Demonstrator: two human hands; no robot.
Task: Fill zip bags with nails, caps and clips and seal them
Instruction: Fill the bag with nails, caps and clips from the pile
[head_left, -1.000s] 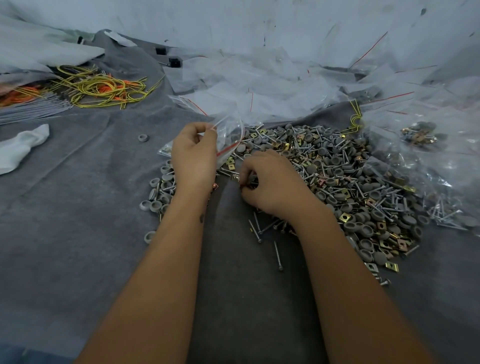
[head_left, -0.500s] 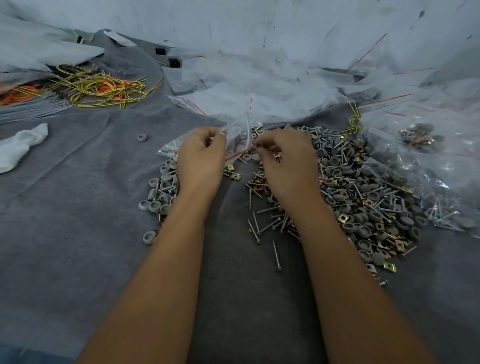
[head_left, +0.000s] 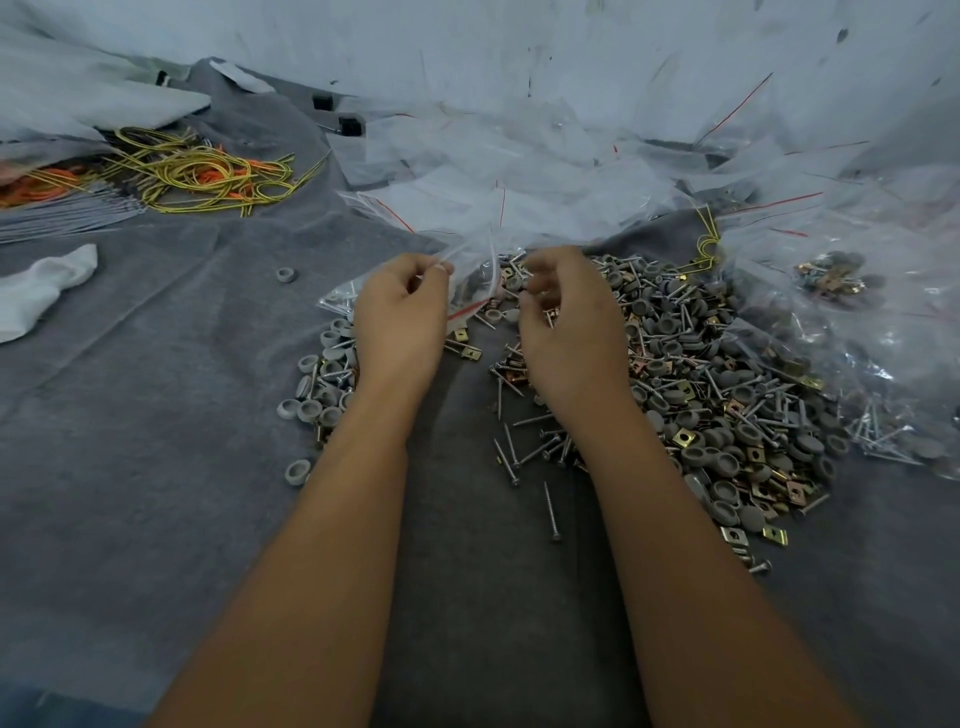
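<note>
My left hand (head_left: 400, 322) pinches the top edge of a clear zip bag (head_left: 475, 283) with a red seal line and holds it up over the grey cloth. Grey caps show through the bag. My right hand (head_left: 566, 332) hovers just right of the bag's mouth, fingers loosely curled, with nothing visible in them. A big mixed pile of nails, grey caps and brass clips (head_left: 727, 410) lies under and right of that hand. Loose nails (head_left: 535, 452) lie near my right wrist. A smaller heap of caps (head_left: 322, 384) sits by my left wrist.
Several empty zip bags (head_left: 519, 176) are heaped at the back. Filled bags (head_left: 831, 283) lie at the right. Yellow and orange wires (head_left: 197, 171) lie at the back left, a white cloth (head_left: 41, 291) at the left, and a single cap (head_left: 286, 274) on the grey cloth (head_left: 156, 415).
My right hand left the pile, rose to the bag's mouth, then drew slightly away to the right. My left hand kept holding the bag and lifted it a little.
</note>
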